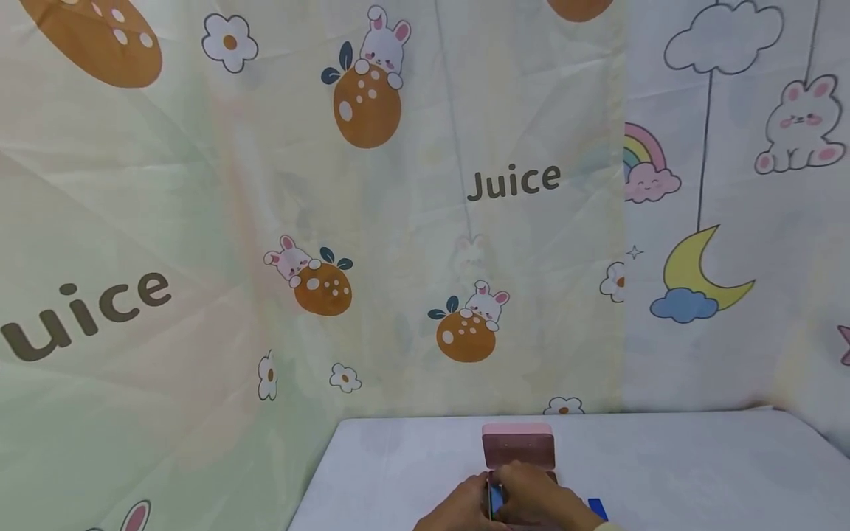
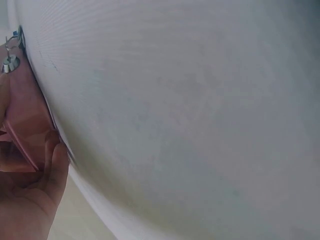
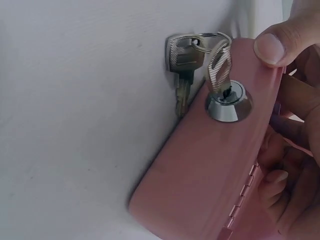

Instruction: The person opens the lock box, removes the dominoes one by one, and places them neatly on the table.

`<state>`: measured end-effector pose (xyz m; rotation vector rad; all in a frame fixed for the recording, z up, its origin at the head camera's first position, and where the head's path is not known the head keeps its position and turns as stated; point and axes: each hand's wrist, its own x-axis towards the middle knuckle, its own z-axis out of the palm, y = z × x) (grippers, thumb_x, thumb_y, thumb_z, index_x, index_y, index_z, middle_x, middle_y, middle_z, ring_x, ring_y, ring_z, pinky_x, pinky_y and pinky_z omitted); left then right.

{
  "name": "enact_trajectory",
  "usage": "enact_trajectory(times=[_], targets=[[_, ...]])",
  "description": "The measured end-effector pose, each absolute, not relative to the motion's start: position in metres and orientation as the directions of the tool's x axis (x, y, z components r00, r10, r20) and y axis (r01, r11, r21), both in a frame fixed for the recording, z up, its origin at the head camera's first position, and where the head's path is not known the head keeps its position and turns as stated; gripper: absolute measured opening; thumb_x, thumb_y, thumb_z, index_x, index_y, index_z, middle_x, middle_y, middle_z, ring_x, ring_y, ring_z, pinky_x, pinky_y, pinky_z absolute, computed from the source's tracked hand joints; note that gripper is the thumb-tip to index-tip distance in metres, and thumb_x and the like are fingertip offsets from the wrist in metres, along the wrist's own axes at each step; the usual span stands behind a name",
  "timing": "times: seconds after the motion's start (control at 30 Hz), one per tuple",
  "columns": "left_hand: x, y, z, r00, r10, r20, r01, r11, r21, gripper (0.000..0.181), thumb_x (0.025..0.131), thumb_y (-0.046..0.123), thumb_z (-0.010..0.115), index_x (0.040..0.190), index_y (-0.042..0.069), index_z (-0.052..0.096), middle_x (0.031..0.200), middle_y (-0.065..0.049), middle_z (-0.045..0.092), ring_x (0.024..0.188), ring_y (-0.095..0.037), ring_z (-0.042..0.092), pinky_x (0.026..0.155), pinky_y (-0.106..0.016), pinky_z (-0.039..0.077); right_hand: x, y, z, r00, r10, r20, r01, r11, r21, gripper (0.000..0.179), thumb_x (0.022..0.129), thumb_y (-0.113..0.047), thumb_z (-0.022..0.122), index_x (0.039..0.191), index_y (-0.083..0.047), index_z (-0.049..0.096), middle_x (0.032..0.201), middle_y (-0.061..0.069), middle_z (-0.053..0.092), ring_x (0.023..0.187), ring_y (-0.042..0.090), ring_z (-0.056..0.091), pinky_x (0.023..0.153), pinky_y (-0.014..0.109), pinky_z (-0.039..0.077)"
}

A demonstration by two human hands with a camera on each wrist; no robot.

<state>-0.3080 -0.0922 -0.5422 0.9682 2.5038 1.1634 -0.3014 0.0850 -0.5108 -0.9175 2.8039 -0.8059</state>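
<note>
A pink metal box (image 3: 190, 165) stands on the white table, its lid (image 1: 518, 448) raised at the back in the head view. Keys (image 3: 186, 62) on a ring hang from the round silver lock (image 3: 230, 109), one of them in the keyhole. My left hand (image 1: 461, 505) grips the box's left side; in the left wrist view its fingers (image 2: 58, 162) lie along the outer wall. Over the box opening, my right hand (image 1: 531, 494) reaches in, fingers bent. Beside them shows a flat bluish thing (image 1: 496, 498). What those fingertips touch is hidden.
A blue object (image 1: 598, 507) lies on the table (image 1: 690, 472) to the right of the box, partly behind the right forearm. Printed fabric (image 1: 412, 221) with rabbits and fruit hangs behind and to the left of the table.
</note>
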Motion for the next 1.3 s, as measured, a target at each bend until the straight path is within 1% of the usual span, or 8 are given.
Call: enact_trajectory(times=[0.17, 0.4, 0.6, 0.77, 0.9, 1.03, 1.17, 1.3], targets=[[-0.307, -0.092, -0.542, -0.75, 0.653, 0.104, 0.494, 0.45, 0.744, 0.053, 0.073, 0.03, 0.082, 0.118, 0.017, 0.055, 0.094, 0.015, 0.061, 0.084, 0.004, 0.057, 0.072, -0.018, 0.047, -0.302, 0.083, -0.508, -0.824, -0.563, 0.063, -0.516, 0.701, -0.492, 0.025, 0.07, -0.026, 0.081, 0.092, -0.016, 0.072, 0.07, -0.014, 0.059, 0.06, 0.003, 0.05, 0.054, 0.024, 0.044], [-0.309, -0.092, -0.545, -0.731, 0.67, 0.128, 0.536, 0.449, 0.715, 0.053, 0.074, 0.03, 0.081, 0.118, 0.017, 0.054, 0.095, 0.015, 0.06, 0.085, 0.005, 0.055, 0.073, -0.018, 0.046, -0.302, 0.083, -0.508, -0.823, -0.565, 0.067, -0.526, 0.71, -0.468, 0.027, 0.07, -0.028, 0.081, 0.093, -0.017, 0.072, 0.072, -0.013, 0.06, 0.062, 0.002, 0.05, 0.056, 0.025, 0.046], [-0.305, -0.092, -0.545, -0.726, 0.681, 0.097, 0.477, 0.397, 0.784, 0.044, 0.077, 0.028, 0.079, 0.112, 0.017, 0.055, 0.089, 0.014, 0.063, 0.079, 0.003, 0.058, 0.071, -0.018, 0.047, -0.298, 0.085, -0.509, -0.849, -0.529, 0.014, -0.459, 0.722, -0.517, 0.026, 0.07, -0.024, 0.082, 0.093, -0.017, 0.071, 0.071, -0.013, 0.059, 0.062, 0.005, 0.051, 0.059, 0.026, 0.048], [-0.305, -0.093, -0.548, -0.723, 0.684, 0.096, 0.451, 0.363, 0.815, 0.047, 0.078, 0.029, 0.078, 0.116, 0.018, 0.053, 0.093, 0.014, 0.063, 0.082, 0.002, 0.06, 0.073, -0.018, 0.049, -0.294, 0.088, -0.506, -0.86, -0.51, 0.001, -0.427, 0.719, -0.548, 0.029, 0.07, -0.023, 0.083, 0.096, -0.016, 0.072, 0.075, -0.01, 0.065, 0.062, 0.004, 0.055, 0.062, 0.029, 0.053], [-0.304, -0.093, -0.549, -0.742, 0.665, 0.077, 0.417, 0.369, 0.831, 0.049, 0.077, 0.029, 0.078, 0.118, 0.018, 0.053, 0.093, 0.013, 0.064, 0.082, 0.0, 0.061, 0.073, -0.02, 0.05, -0.293, 0.09, -0.505, -0.859, -0.512, 0.017, -0.437, 0.715, -0.545, 0.03, 0.069, -0.023, 0.083, 0.096, -0.014, 0.073, 0.077, -0.008, 0.067, 0.063, 0.002, 0.057, 0.062, 0.028, 0.054], [-0.304, -0.091, -0.547, -0.746, 0.662, 0.077, 0.422, 0.379, 0.824, 0.049, 0.078, 0.026, 0.078, 0.119, 0.018, 0.053, 0.094, 0.014, 0.063, 0.083, 0.0, 0.061, 0.073, -0.02, 0.05, -0.292, 0.093, -0.504, -0.863, -0.506, 0.016, -0.433, 0.721, -0.54, 0.029, 0.069, -0.021, 0.083, 0.095, -0.014, 0.073, 0.077, -0.008, 0.068, 0.063, 0.003, 0.057, 0.063, 0.031, 0.055], [-0.305, -0.091, -0.545, -0.733, 0.675, 0.083, 0.426, 0.361, 0.83, 0.05, 0.078, 0.021, 0.077, 0.122, 0.019, 0.053, 0.098, 0.013, 0.064, 0.087, -0.001, 0.061, 0.076, -0.02, 0.049, -0.291, 0.098, -0.502, -0.856, -0.516, 0.041, -0.457, 0.715, -0.53, 0.03, 0.068, -0.021, 0.084, 0.096, -0.016, 0.073, 0.079, -0.008, 0.069, 0.063, 0.002, 0.056, 0.064, 0.031, 0.055], [-0.304, -0.09, -0.542, -0.714, 0.696, 0.078, 0.4, 0.315, 0.861, 0.052, 0.079, 0.021, 0.076, 0.125, 0.022, 0.051, 0.102, 0.01, 0.065, 0.091, -0.004, 0.063, 0.077, -0.022, 0.05, -0.29, 0.104, -0.499, -0.842, -0.535, 0.066, -0.491, 0.712, -0.502, 0.035, 0.068, -0.022, 0.084, 0.1, -0.015, 0.073, 0.075, -0.011, 0.066, 0.06, 0.003, 0.051, 0.058, 0.026, 0.05]])
